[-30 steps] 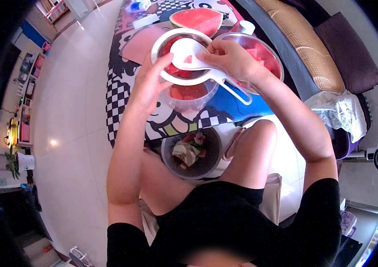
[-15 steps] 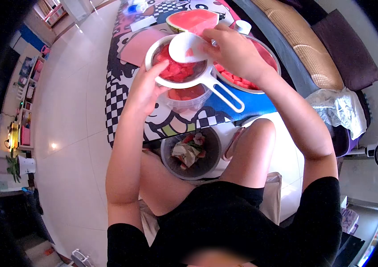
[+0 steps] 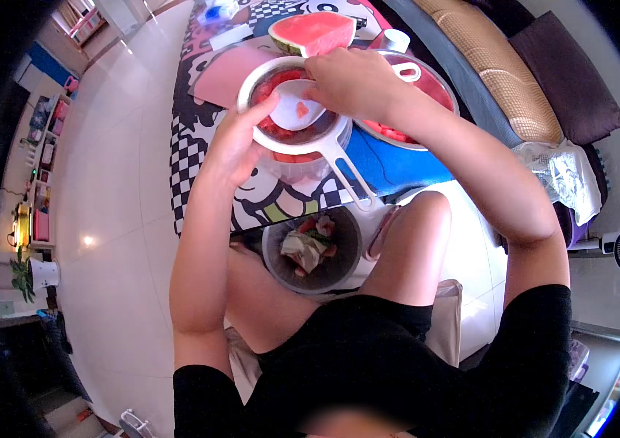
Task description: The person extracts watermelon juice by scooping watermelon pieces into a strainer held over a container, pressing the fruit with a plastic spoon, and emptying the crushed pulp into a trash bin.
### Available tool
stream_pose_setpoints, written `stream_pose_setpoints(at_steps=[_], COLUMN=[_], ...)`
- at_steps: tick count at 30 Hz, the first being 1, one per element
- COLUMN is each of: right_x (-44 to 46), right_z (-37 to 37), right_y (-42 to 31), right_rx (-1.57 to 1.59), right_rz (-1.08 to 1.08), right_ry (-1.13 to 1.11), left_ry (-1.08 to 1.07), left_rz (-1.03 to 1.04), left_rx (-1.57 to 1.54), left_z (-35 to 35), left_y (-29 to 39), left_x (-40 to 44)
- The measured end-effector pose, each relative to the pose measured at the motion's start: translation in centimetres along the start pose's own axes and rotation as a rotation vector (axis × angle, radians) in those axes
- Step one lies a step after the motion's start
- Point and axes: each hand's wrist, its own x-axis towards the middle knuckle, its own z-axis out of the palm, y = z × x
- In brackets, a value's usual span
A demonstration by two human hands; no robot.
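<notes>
A white-rimmed strainer sits over a clear plastic container at the table's front edge, with red watermelon pulp inside. My left hand grips the strainer's left rim, thumb reaching over it. In my right hand is a white ladle, its bowl pressed down onto the pulp and a small red piece lying in it. The ladle's looped handle end shows beyond my wrist. To the right, partly behind my right forearm, stands a round bowl of red watermelon pieces.
A cut watermelon wedge lies behind the strainer, near a white cup. A pink board is at left on the patterned tablecloth. Below the table edge, a grey bin holds scraps. A sofa runs along the right.
The ladle has moved down and left into the strainer, and its bowl now faces up with a red piece in it. The strainer's handle has swung slightly left and down.
</notes>
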Motion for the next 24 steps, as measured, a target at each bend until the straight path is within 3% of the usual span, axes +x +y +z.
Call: stream_pose_setpoints(at_steps=[5,6,11,15,21,24], right_x=[0.5,0.5,0.9,0.7,0.9,0.7], right_z=[1.4,1.4,2.5,1.7,2.3,1.6], right_y=[0.0,-0.2,-0.9,-1.6,-0.9,-0.2], right_rx=[-0.216,-0.253,-0.291,-0.309,-0.363,-0.300], right_rz=[-0.172,-0.193,-0.221,-0.190,-0.230,-0.211], right_ry=[0.081,0.109,0.221,0.186,0.278,0.285], left_ry=[-0.013,0.087,0.072,0.076,0.042,-0.006], left_rz=[0.029,0.008,0.066,0.069,0.029,-0.103], left_rx=[0.098,0.098,0.117,0.147,0.090,-0.121], left_z=[-1.1,0.3,0.7,0.6,0.3,-1.3], left_y=[-1.3,-0.5,-0.6,-1.0,-0.7,-0.4], left_x=[1.2,0.3,0.1,0.2,0.4,1.8])
